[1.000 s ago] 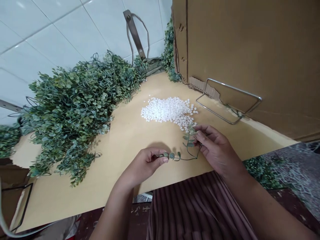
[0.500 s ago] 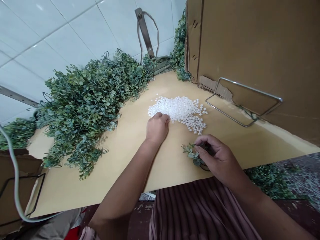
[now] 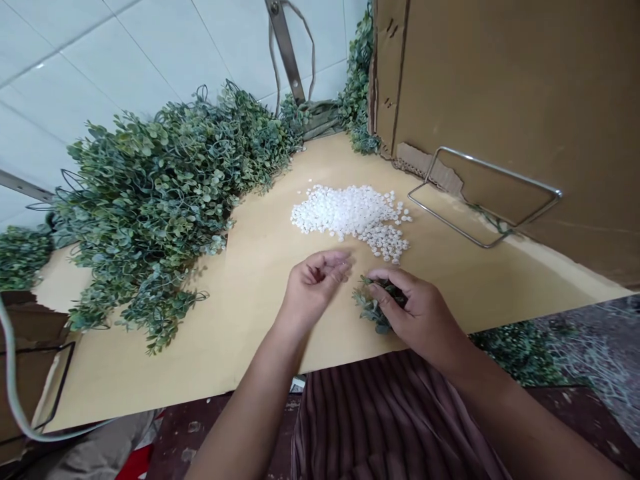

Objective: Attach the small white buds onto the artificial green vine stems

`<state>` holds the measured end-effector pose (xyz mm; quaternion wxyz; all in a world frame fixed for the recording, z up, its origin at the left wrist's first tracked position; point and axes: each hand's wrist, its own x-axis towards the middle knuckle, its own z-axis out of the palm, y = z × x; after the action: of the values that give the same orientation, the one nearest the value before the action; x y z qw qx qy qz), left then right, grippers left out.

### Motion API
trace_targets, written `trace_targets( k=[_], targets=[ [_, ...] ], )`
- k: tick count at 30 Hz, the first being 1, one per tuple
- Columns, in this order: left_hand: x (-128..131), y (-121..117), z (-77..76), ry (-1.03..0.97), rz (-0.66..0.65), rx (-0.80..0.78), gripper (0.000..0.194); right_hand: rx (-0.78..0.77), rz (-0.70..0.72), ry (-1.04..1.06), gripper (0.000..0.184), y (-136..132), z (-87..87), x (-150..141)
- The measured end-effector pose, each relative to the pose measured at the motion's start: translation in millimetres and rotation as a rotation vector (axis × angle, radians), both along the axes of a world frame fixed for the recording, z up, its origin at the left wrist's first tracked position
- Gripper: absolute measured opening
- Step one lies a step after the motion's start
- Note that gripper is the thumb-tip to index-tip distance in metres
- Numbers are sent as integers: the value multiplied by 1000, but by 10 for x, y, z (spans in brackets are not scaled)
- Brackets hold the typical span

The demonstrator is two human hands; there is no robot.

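Note:
My left hand (image 3: 316, 283) is over the board with thumb and fingertips pinched together; a tiny pale bit shows at the tips, seemingly one of the small white plastic pieces. In my right hand (image 3: 417, 303), thumb and index finger pinch an artificial leaf sprig (image 3: 373, 308) with grey-green leaves. The palm and fingers hide part of the sprig. The two hands are close together, fingertips facing each other. Just beyond them lies a pile of small white plastic pieces (image 3: 345, 212), loosely spread toward the right.
A large heap of artificial greenery (image 3: 165, 193) covers the board's left and back. Along the right stands a cardboard wall (image 3: 500, 100) with a bent metal wire frame (image 3: 485, 243) at its foot. The tan board (image 3: 260, 320) ends near my lap. A pale cable (image 3: 11, 380) hangs at far left.
My left hand has left the edge of the white pile and come back toward my right hand. The right hand, with the leaf sprig, has shifted slightly left. The view has tilted a little.

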<state>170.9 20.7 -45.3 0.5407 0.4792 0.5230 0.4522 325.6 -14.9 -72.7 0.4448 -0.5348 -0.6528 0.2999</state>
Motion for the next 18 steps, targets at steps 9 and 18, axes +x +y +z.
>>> trace_targets(
  k=[9,18],
  targets=[
    [14,-194,-90,-243,55,-143,26,-5,-8,117,8,-44,48,-169],
    [1,-205,-96,-339,113,-213,30,-78,-80,275,10,-82,43,-220]
  ],
)
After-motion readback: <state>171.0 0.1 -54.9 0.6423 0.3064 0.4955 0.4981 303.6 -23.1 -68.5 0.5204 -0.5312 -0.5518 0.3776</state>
